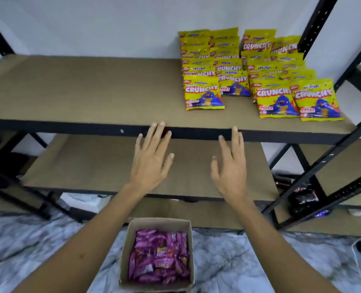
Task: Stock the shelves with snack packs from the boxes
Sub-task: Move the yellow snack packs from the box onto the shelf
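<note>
Several yellow snack packs (257,75) stand in rows on the right part of the upper shelf (80,92). An open cardboard box (157,224) sits on the floor below me, filled with purple snack packs (159,259). My left hand (152,159) and my right hand (231,166) hover side by side in front of the shelf's black front edge, fingers straight and spread, holding nothing. Both are above the box and left of the yellow packs.
A lower shelf (103,166) lies behind my hands. Black metal uprights (317,24) and a diagonal brace (323,166) frame the rack on the right. Dark packages (304,199) lie low at the right. The floor (238,261) is marbled grey.
</note>
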The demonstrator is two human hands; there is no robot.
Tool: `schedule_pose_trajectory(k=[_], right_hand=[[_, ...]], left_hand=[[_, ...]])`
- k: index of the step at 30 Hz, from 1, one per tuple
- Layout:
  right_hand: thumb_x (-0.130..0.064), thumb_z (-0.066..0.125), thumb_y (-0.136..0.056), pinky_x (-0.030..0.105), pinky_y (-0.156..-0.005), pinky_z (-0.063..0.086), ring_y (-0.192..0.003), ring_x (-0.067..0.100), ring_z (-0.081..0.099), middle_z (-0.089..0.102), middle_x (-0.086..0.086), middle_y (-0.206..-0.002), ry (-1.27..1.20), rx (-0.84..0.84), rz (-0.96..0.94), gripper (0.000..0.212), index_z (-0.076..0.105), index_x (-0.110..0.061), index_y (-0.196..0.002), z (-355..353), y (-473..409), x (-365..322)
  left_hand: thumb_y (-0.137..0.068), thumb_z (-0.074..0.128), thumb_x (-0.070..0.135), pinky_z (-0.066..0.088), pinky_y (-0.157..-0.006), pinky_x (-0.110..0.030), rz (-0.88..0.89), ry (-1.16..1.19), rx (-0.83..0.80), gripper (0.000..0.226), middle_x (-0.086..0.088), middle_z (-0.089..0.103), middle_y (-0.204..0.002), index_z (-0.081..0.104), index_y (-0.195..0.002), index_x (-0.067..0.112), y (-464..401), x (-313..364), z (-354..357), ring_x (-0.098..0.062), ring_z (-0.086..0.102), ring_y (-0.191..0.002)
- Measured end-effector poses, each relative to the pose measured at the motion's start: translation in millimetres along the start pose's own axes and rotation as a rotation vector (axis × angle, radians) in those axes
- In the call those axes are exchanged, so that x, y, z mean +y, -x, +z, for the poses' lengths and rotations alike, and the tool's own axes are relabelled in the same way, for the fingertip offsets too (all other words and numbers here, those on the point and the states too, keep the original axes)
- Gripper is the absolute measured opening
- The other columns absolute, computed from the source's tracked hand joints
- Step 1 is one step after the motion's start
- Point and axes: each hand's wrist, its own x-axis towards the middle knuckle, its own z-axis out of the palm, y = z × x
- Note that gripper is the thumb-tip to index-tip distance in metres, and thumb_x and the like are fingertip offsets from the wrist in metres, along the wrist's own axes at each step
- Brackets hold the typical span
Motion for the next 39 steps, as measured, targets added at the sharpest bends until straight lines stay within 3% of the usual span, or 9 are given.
schedule_pose_trajectory(k=[5,9,17,21,23,25,29,33,39], right_hand=[[-0.012,0.056,-0.091,0.038,-0.087,0.052,-0.108,0.033,0.063,0.037,0.014,-0.153,-0.083,-0.6,0.327,0.047,0.053,-0.01,-0.137,20.5,109.7,3.3],[-0.015,0.05,-0.091,0.037,-0.082,0.047,-0.104,0.037,0.06,0.063,0.019,-0.115,-0.064,-0.888,0.49,0.027,0.065,-0.002,-0.11,30.8,195.5,-15.9],[-0.015,0.051,-0.087,0.027,-0.075,0.045,-0.097,0.032,0.064,0.064,0.01,-0.101,0.003,-1.301,0.699,0.02,0.067,-0.013,-0.099,86.3,325.5,-28.7],[-0.028,0.049,-0.081,0.035,-0.096,0.048,-0.108,0.029,0.062,0.066,0.007,-0.116,0.025,-1.363,0.859,0.034,0.066,-0.025,-0.11,132.5,392.6,-19.3],[-0.047,0.038,-0.071,0.043,-0.097,0.048,-0.104,0.028,0.063,0.066,0.002,-0.113,0.023,-1.381,0.948,0.045,0.061,-0.039,-0.108,157.6,439.7,-4.3],[-0.056,0.031,-0.065,0.045,-0.097,0.048,-0.101,0.029,0.065,0.068,0.001,-0.108,0.01,-1.369,0.974,0.053,0.057,-0.046,-0.11,183.5,473.3,9.2],[-0.02,0.055,-0.087,0.025,-0.089,0.045,-0.105,0.029,0.064,0.071,0.01,-0.111,-0.045,-1.35,0.929,0.033,0.068,-0.021,-0.117,228.1,497.8,19.6],[0.0,0.064,-0.084,0.035,-0.093,0.051,-0.107,0.026,0.064,0.069,0.01,-0.113,-0.151,-1.192,1.128,0.031,0.066,-0.01,-0.113,278.6,557.2,54.3],[0.0,0.079,-0.074,0.025,-0.084,0.052,-0.1,0.011,0.057,0.059,-0.005,-0.106,-0.246,-1.068,1.223,0.048,0.052,-0.013,-0.113,353.5,629.4,91.9]], left_hand=[[-0.089,0.046,0.028,0.041,-0.105,-0.05,-0.229,0.202,-0.424,0.047,-0.016,0.043,-0.146,0.056,-0.132,0.012,111.9,-24.9,26.0,-0.033,0.039,-0.137],[-0.083,0.046,0.021,0.049,-0.095,-0.039,-0.47,0.313,-0.693,0.043,-0.017,0.06,-0.126,0.065,-0.12,0.009,203.2,-41.1,26.0,-0.034,0.061,-0.11],[-0.09,0.053,0.013,0.046,-0.087,-0.029,-0.766,0.427,-1.071,0.034,-0.008,0.064,-0.122,0.062,-0.123,0.014,350.0,-70.5,71.3,-0.025,0.06,-0.113],[-0.091,0.054,0.011,0.038,-0.08,-0.024,-0.824,0.488,-1.165,0.025,0.0,0.065,-0.108,0.067,-0.112,0.012,393.2,-79.4,123.6,-0.02,0.059,-0.107],[-0.09,0.054,0.011,0.045,-0.082,-0.032,-0.81,0.515,-1.184,0.018,-0.003,0.066,-0.097,0.065,-0.1,0.019,415.7,-82.5,152.4,-0.024,0.063,-0.099],[-0.091,0.054,0.014,0.046,-0.068,-0.03,-0.806,0.532,-1.184,0.015,-0.002,0.063,-0.085,0.057,-0.096,0.027,437.8,-87.8,186.3,-0.026,0.064,-0.084],[-0.093,0.055,0.013,0.039,-0.052,-0.018,-0.901,0.587,-1.176,0.023,-0.007,0.068,-0.102,0.062,-0.114,0.015,486.1,-87.1,257.1,-0.015,0.062,-0.075],[-0.092,0.06,0.015,0.039,-0.058,-0.017,-1.006,0.63,-1.115,0.009,-0.004,0.065,-0.099,0.062,-0.1,0.012,544.4,-71.8,328.8,-0.017,0.062,-0.087],[-0.086,0.071,0.034,0.044,-0.075,-0.027,-1.375,0.718,-0.946,0.034,0.002,0.062,-0.09,0.053,-0.102,0.01,594.3,-59.3,430.5,-0.018,0.059,-0.087]])
